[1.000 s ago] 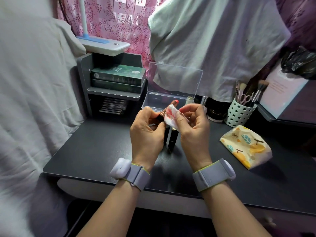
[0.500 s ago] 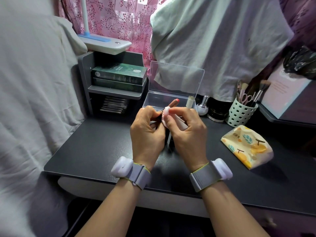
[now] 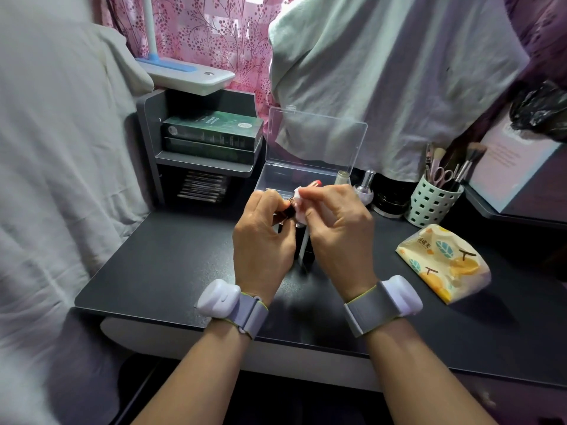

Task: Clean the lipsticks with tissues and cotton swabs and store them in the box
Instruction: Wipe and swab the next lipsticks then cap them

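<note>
Since a second ago I see the right hand [image 3: 336, 228] has closed in on the left hand [image 3: 264, 237]: the tissue [image 3: 299, 204], then spread open and showing red smears, is now bunched tight against the lipstick [image 3: 316, 183].

Head view: my left fingers are curled round the dark lipstick tube, its red tip poking out toward 1 o'clock above the tissue. My right fingers pinch the wadded tissue around the stick just below that tip. A thin white stick hangs beneath the right palm; I cannot tell what it is. The clear box [image 3: 306, 167] stands with its lid up at 12 o'clock, just behind the hands. The tissue pack [image 3: 445, 262] lies on the black desk [image 3: 168, 265] at 3 o'clock, the brush cup [image 3: 432, 204] at 2 o'clock.
</note>
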`<state>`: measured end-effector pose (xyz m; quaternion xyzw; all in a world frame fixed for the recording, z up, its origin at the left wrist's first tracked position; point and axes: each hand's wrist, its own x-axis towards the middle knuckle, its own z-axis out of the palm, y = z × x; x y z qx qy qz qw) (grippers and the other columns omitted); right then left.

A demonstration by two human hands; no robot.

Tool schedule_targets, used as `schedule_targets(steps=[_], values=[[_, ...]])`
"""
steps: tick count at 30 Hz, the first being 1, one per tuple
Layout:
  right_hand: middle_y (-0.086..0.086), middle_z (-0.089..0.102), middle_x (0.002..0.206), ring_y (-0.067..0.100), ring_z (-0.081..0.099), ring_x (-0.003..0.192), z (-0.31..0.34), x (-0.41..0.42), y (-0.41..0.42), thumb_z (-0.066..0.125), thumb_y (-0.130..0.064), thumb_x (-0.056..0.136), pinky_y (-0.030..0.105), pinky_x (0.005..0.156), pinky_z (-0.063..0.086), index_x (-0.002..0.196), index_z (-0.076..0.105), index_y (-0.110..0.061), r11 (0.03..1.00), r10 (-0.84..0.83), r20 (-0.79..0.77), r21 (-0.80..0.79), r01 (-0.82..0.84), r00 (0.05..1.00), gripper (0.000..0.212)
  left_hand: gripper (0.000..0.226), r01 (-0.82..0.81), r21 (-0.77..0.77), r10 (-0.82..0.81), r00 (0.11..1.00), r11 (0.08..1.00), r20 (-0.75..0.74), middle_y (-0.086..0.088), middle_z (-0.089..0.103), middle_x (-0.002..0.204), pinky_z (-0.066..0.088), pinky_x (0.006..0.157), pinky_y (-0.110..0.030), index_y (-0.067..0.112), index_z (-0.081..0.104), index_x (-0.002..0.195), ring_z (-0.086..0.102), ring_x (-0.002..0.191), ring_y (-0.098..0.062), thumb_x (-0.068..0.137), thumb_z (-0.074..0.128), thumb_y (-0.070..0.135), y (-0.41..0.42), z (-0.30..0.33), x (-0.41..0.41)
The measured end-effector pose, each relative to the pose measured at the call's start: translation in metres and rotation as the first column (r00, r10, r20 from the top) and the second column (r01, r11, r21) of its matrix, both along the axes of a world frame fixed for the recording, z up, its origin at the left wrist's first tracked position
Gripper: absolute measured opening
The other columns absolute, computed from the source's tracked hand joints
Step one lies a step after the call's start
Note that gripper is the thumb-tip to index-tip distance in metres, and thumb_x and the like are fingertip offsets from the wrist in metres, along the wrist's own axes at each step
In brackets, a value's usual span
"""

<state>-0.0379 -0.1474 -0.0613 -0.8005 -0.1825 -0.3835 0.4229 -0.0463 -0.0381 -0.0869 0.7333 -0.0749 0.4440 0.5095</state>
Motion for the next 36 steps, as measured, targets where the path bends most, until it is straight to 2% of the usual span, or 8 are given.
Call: schedule_targets(steps=[5,9,12,17,21,29,33,36], values=[[0.005,0.061,0.096,0.005,0.057,0.089,-0.004,-0.002,0.003,0.067,-0.013,0.091,0.01,0.083,0.044,0.1,0.077,-0.015,0.996,0.037,0.004,-0.079,-0.037,0.999,0.014,0.018,-0.043,0.042,0.043,0.999,0.998,-0.005,0.01,0.049,0.083,0.039,0.071,-0.005,0.007,0.058,0.079,0.052,0.073,0.002,0.079,0.071,-0.005,0.003,-0.002,-0.002],[0.002,0.058,0.097,0.008,0.058,0.087,-0.001,0.002,0.001,0.054,-0.026,0.093,0.02,0.079,0.048,0.101,0.076,-0.016,0.995,0.017,-0.013,-0.097,-0.018,1.0,0.025,0.03,-0.056,0.111,0.054,0.998,0.992,0.017,0.009,0.05,0.086,0.047,0.067,-0.023,0.017,0.053,0.083,0.054,0.072,-0.015,0.075,0.071,-0.006,0.006,-0.006,-0.001],[0.001,0.058,0.096,0.011,0.058,0.085,0.003,0.009,-0.002,0.049,-0.027,0.091,0.027,0.077,0.049,0.101,0.074,-0.016,0.993,-0.025,-0.038,-0.117,0.02,0.999,0.03,0.022,-0.083,0.156,0.081,0.997,0.984,0.017,0.005,0.051,0.085,0.051,0.065,-0.042,0.009,0.055,0.083,0.057,0.072,-0.023,0.078,0.072,-0.004,0.008,-0.009,0.0],[0.001,0.06,0.095,0.009,0.057,0.085,0.003,0.013,-0.003,0.053,-0.02,0.092,0.016,0.079,0.044,0.101,0.074,-0.016,0.99,-0.07,-0.049,-0.127,0.064,0.996,0.023,0.02,-0.078,0.173,0.074,0.997,0.982,0.027,0.002,0.051,0.085,0.052,0.065,-0.046,0.007,0.055,0.084,0.058,0.073,-0.027,0.078,0.071,-0.003,0.009,-0.012,-0.001],[0.003,0.061,0.096,0.005,0.054,0.086,-0.001,0.008,0.004,0.061,-0.009,0.09,0.007,0.08,0.037,0.101,0.074,-0.013,0.989,-0.054,-0.051,-0.143,0.046,0.997,0.018,0.024,-0.079,0.156,0.078,0.997,0.985,0.013,0.006,0.051,0.086,0.051,0.066,-0.041,0.011,0.054,0.084,0.057,0.073,-0.021,0.077,0.072,-0.003,0.01,-0.01,0.0],[0.003,0.062,0.096,0.01,0.057,0.09,-0.004,0.0,0.007,0.055,-0.021,0.092,0.011,0.082,0.04,0.101,0.074,-0.014,0.99,0.017,-0.021,-0.143,-0.019,1.0,0.022,0.019,-0.045,0.021,0.046,0.998,0.999,-0.044,0.005,0.052,0.084,0.048,0.072,-0.013,0.007,0.057,0.081,0.056,0.073,-0.001,0.077,0.072,-0.005,0.01,-0.001,0.002],[0.0,0.061,0.092,0.01,0.057,0.088,-0.007,0.001,-0.006,0.065,-0.008,0.089,0.015,0.083,0.043,0.096,0.073,-0.014,0.997,-0.038,-0.011,-0.075,0.037,0.999,0.012,0.027,-0.013,-0.094,0.003,0.995,0.995,-0.103,-0.002,0.058,0.085,0.058,0.076,-0.03,0.012,0.055,0.082,0.066,0.077,-0.017,0.075,0.074,-0.006,0.01,-0.002,0.005],[-0.002,0.062,0.091,0.008,0.057,0.086,-0.007,0.002,-0.013,0.06,-0.01,0.089,0.014,0.082,0.043,0.093,0.072,-0.016,0.997,-0.078,-0.031,-0.024,0.078,0.996,0.015,0.029,-0.008,-0.134,-0.013,0.988,0.991,-0.153,-0.002,0.061,0.087,0.058,0.074,-0.027,0.016,0.055,0.081,0.068,0.078,-0.017,0.076,0.076,-0.002,0.008,-0.005,0.006]])
